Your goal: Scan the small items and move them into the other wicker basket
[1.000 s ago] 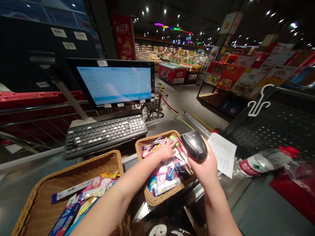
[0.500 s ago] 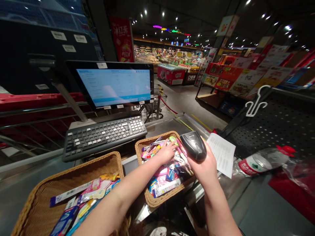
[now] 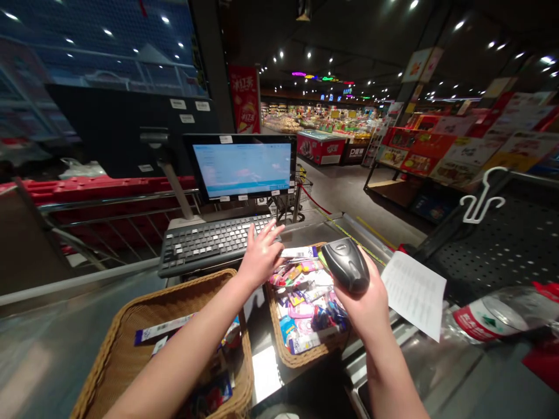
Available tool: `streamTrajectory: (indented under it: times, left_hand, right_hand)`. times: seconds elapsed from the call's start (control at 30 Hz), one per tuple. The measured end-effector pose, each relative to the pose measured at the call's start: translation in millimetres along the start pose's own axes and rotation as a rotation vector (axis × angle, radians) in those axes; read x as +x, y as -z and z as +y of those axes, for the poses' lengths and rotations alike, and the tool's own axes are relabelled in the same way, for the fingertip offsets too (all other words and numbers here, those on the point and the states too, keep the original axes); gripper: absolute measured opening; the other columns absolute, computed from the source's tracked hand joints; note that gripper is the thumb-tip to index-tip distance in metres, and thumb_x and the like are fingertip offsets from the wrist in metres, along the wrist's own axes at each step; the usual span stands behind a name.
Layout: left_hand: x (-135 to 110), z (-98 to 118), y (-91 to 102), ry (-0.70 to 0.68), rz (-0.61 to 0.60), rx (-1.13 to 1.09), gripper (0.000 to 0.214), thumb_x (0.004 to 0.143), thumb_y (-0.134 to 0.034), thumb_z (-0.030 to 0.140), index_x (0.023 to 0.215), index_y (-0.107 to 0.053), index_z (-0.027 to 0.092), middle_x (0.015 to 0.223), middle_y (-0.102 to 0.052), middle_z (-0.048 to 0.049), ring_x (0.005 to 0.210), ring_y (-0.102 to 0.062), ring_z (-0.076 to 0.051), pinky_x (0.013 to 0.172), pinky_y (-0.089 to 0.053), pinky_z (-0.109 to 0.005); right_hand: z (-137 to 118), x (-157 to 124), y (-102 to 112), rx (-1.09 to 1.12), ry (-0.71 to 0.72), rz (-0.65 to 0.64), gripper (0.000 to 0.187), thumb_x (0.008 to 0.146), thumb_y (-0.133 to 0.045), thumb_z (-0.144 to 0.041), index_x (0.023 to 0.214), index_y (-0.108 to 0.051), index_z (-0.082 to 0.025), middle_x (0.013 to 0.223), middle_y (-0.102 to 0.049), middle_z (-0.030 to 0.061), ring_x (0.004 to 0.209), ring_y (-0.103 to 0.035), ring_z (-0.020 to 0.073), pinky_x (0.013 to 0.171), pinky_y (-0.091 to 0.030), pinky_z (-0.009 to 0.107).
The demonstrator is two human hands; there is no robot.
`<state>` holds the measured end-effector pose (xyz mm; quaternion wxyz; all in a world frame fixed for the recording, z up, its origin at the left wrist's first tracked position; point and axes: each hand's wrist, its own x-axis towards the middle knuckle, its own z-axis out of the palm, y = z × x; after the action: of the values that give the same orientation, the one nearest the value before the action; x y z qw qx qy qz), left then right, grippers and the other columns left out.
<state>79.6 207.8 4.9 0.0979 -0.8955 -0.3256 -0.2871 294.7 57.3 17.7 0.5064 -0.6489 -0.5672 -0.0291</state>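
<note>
My right hand (image 3: 364, 291) is closed around a black handheld barcode scanner (image 3: 346, 265), held over the right side of the smaller wicker basket (image 3: 301, 359). My left hand (image 3: 262, 256) is at the right end of the black keyboard (image 3: 213, 238), fingers stretched over its keys. A long white-and-purple packet (image 3: 299, 252) sticks out from beside its thumb, apparently gripped there, above the basket's far rim. Colourful small packets (image 3: 305, 297) fill this basket. Below my left forearm, a larger wicker basket (image 3: 124, 331) holds more packets, partly hidden by the arm.
A lit monitor (image 3: 244, 169) stands behind the keyboard, with another dark screen's back (image 3: 126, 128) beside it. On the right are a printed paper sheet (image 3: 414, 294), a clear bottle with a red label (image 3: 484, 319) and a white hook (image 3: 483, 198) on a black perforated panel.
My left hand has moved from inside the smaller basket up and left to the keyboard, with the long packet now beside it. The scanner stays in my right hand. The view has shifted left.
</note>
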Motion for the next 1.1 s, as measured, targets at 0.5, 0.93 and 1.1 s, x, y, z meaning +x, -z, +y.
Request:
streamTrajectory:
  times: [0.5, 0.93, 1.1]
  left_hand:
    - [-68, -52, 125.8, 0.216, 0.24, 0.286, 0.01, 0.087, -0.064, 0.031, 0.09, -0.069, 0.023, 0.155, -0.041, -0.0107, 0.147, -0.031, -0.032, 0.119, -0.008, -0.064]
    - [-102, -67, 162.2, 0.326, 0.248, 0.358, 0.01, 0.083, -0.069, 0.03, 0.09, -0.07, 0.023, 0.155, -0.041, -0.0097, 0.146, -0.032, -0.032, 0.121, -0.007, -0.062]
    - [-106, -68, 165.2, 0.338, 0.255, 0.37, 0.009, 0.081, -0.07, 0.028, 0.089, -0.07, 0.023, 0.156, -0.04, -0.0079, 0.145, -0.034, -0.033, 0.121, -0.006, -0.063]
  right_hand:
    - [-86, -6, -53, 0.081, 0.425, -0.256, 0.054, 0.071, -0.06, -0.017, 0.125, -0.056, -0.019, 0.132, -0.057, 0.0151, 0.14, -0.038, 0.0397, 0.112, -0.036, 0.063]
    - [-118, -21, -76, 0.164, 0.466, -0.393, 0.053, 0.072, -0.06, -0.016, 0.124, -0.056, -0.02, 0.131, -0.058, 0.0144, 0.14, -0.037, 0.0406, 0.113, -0.027, 0.07]
    - [-121, -22, -76, 0.203, 0.476, -0.4, 0.046, 0.072, -0.06, -0.015, 0.118, -0.06, -0.022, 0.125, -0.061, 0.0126, 0.137, -0.042, 0.0391, 0.113, -0.029, 0.069]
